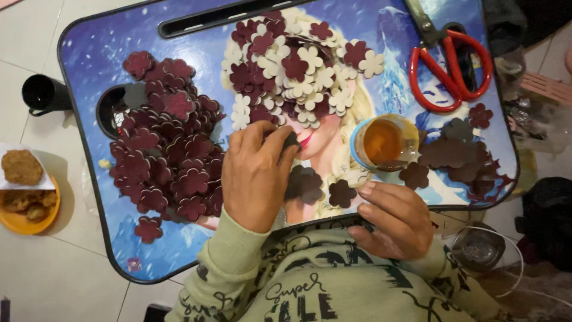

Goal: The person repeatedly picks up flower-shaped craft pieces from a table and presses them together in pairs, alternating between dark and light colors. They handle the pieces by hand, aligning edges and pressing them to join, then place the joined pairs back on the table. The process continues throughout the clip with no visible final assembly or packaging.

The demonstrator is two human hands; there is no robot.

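Nearest the camera is a pale green printed sweatshirt [333, 286], its sleeves leading up to both hands at the near edge of the desk [89, 179], a small lap desk with a blue illustrated top and dark rim.

The left hand [256, 179] rests on the desk, knuckles up, fingers curled. Its fingertips pinch a dark flower-shaped cutout [291, 141] against the desk surface. This piece lies at the far tip of the left hand, well apart from the right hand. The cutout is roughly round, so no long axis can be stated.

The right hand [393, 220] lies at the near rim, fingers loosely bent and close together, holding nothing visible. It is just short of a single maroon flower cutout [342, 193] and of an open round glue pot [381, 143] with amber contents, which stands beyond it.

Under the heel side of the left hand lies a pair of dark flower cutouts [304, 185], overlapping each other.

Left of the left hand, a large heap of maroon flower cutouts [167, 161] spreads across the desk, partly covering a recessed cup hole [110, 107]. Beyond the hands sits a mixed heap of cream and maroon flowers [292, 65]. At far right lie red-handled scissors [450, 65] and dark trimmed scraps [459, 155].

Off the desk, on the tiled floor [53, 268]: a black cup [44, 94] and an orange plate of fried food [27, 203].
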